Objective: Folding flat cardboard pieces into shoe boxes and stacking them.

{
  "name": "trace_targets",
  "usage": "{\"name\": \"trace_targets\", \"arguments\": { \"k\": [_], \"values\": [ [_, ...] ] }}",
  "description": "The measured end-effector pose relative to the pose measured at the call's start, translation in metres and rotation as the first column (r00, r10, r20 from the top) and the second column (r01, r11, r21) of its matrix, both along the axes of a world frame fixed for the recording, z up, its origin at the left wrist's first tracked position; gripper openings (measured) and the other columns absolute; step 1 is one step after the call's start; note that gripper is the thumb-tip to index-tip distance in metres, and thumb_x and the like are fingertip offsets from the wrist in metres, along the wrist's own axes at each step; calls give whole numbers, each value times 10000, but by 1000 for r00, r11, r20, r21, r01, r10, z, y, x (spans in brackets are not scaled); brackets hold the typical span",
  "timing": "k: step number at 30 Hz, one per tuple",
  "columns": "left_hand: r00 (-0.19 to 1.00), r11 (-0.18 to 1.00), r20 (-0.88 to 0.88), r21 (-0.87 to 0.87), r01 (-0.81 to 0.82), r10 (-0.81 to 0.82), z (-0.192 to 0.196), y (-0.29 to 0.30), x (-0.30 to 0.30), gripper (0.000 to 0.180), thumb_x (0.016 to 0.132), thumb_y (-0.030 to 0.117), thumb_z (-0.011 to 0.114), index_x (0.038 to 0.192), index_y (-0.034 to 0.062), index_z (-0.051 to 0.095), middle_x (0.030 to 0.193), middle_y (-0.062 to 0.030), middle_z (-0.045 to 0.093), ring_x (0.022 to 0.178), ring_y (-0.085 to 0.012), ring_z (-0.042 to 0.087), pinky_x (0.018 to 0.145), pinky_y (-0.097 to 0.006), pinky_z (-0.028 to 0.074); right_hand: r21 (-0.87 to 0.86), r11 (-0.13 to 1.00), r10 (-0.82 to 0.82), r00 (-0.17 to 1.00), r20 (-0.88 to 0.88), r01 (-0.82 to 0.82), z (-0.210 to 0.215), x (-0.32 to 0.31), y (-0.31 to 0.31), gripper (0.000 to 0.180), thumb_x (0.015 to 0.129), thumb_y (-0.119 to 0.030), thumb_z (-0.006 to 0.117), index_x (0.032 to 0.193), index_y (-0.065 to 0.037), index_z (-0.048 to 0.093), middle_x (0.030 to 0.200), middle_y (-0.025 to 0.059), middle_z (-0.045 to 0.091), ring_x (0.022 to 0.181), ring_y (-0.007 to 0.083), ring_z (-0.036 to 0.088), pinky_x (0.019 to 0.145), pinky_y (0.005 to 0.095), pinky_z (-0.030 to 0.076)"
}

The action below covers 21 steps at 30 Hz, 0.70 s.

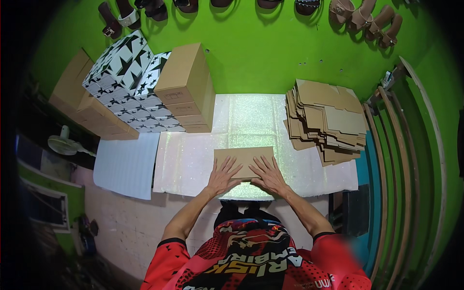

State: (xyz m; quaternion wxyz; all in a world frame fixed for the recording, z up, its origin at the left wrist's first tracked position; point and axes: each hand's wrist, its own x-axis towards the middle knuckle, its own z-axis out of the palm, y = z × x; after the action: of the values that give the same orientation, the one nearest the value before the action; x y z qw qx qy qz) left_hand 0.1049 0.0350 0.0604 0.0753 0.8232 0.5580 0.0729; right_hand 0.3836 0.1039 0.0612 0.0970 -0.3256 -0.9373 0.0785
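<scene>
A brown cardboard box [244, 155], closed on top, rests near the front edge of the table, which has a pale glittery cover [186, 166]. Flat on its left part lies my left hand [224, 176], fingers spread. My right hand [269, 177] presses on the right part the same way, its fingers stretched apart. Both thumbs point inward along the box's near edge. The front side of the box is mostly hidden.
Stacked brown boxes [179, 79] and star-patterned boxes [123, 63] stand at the back left. Flat cardboard pieces [328, 113] are piled at the right. Sandals [340, 12] hang on the green wall. A fan [65, 142] is at the left, a wooden rack [394, 159] at the right.
</scene>
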Motion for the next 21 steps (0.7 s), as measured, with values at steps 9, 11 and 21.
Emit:
{"name": "trace_targets", "arguments": {
  "k": [9,11,21],
  "values": [
    [993,996,-82,-36,87,-90,4,2,-6,639,1055,623,414,1644,384,347,1745,-71,246,1624,-339,134,1230,-739,9,-106,983,-151,988,-24,148,18,-6,34,799,983,-740,458,1591,-222,482,1723,100,301,1597,378,218,1293,624,81],
    [988,994,-105,-32,109,-111,3,5,-11,612,1067,598,404,1639,386,357,1744,-68,250,1623,-338,139,1229,-741,9,-171,968,-181,983,40,185,22,-8,44,800,991,-735,450,1591,-208,480,1723,100,300,1597,378,220,1287,640,90],
    [939,946,124,-81,-314,322,0,14,-24,549,1092,353,459,1635,357,383,1736,-159,238,1611,-387,173,1169,-812,17,-328,926,-195,981,1,185,27,-2,-56,834,934,-716,557,1551,-156,529,1714,130,313,1491,437,365,1234,646,202]
  ]
}}
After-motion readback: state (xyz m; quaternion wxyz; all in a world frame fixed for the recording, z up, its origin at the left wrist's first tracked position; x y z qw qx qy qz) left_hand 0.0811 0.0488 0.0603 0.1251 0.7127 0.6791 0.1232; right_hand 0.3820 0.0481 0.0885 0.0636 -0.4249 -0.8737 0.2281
